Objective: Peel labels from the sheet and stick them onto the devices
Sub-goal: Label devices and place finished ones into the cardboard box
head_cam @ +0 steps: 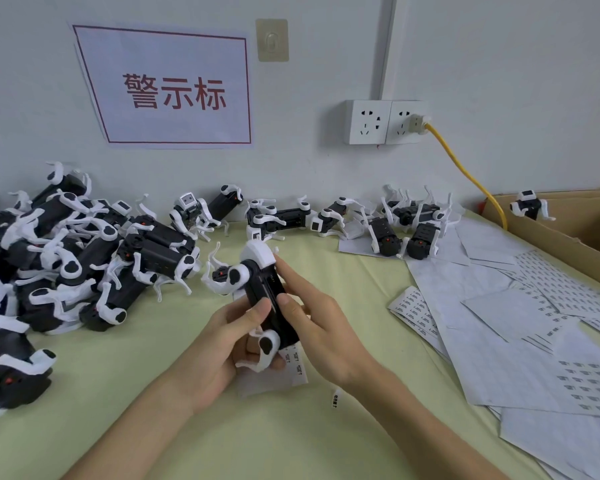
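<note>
I hold one black-and-white robot-dog device (262, 296) above the table, belly up and its white head pointing away from me. My left hand (222, 344) grips it from the left and below, thumb on its black body. My right hand (312, 323) holds its right side, thumb and forefinger pressing on the black surface. A small strip of labels (297, 365) lies under my hands. One loose label (335, 398) rests on the table near my right wrist.
A large heap of devices (66, 258) fills the left. More devices (388, 226) line the back by the wall. Label sheets (520, 323) cover the right side. A cardboard box (568, 230) holds one device at far right. A yellow cable (465, 174) hangs from the wall socket.
</note>
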